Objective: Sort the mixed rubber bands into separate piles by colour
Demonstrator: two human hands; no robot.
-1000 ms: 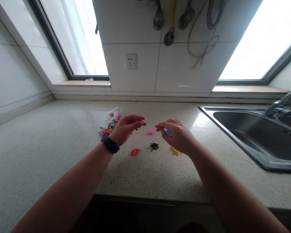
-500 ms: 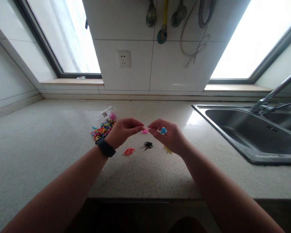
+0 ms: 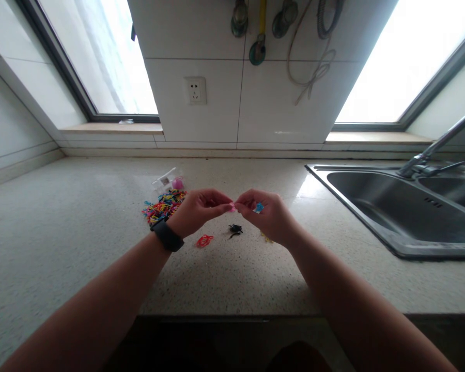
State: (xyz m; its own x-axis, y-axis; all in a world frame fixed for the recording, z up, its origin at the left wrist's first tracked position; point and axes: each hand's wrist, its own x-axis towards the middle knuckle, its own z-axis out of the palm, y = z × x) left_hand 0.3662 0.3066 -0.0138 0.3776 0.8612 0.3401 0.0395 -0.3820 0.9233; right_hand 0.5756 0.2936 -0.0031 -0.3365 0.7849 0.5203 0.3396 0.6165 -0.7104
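On the left of the table [image 3: 101, 237], a jumbled heap of multicoloured bands [image 3: 163, 205] is lying just in front of a clear bag [image 3: 160, 181] and a pink ball [image 3: 177, 183]. Right beside the heap, your left hand [image 3: 196, 211], dark watch [image 3: 167, 235] on its wrist, is pinching, thumb and finger together. Nearer you, red bands [image 3: 204, 241] are sitting apart. Centre now: pink bands [image 3: 232, 207] are showing right at your fingertips, though you can't tell whether either grip is clamping one. Black bands [image 3: 235, 230] are resting closer in. Your right hand [image 3: 269, 214] is pinching too, tips together, blue bands [image 3: 259, 207] peeking through its curl, yellow bands [image 3: 266, 238] half hiding behind it. Far right, the sink [image 3: 380, 204] is gleaming.
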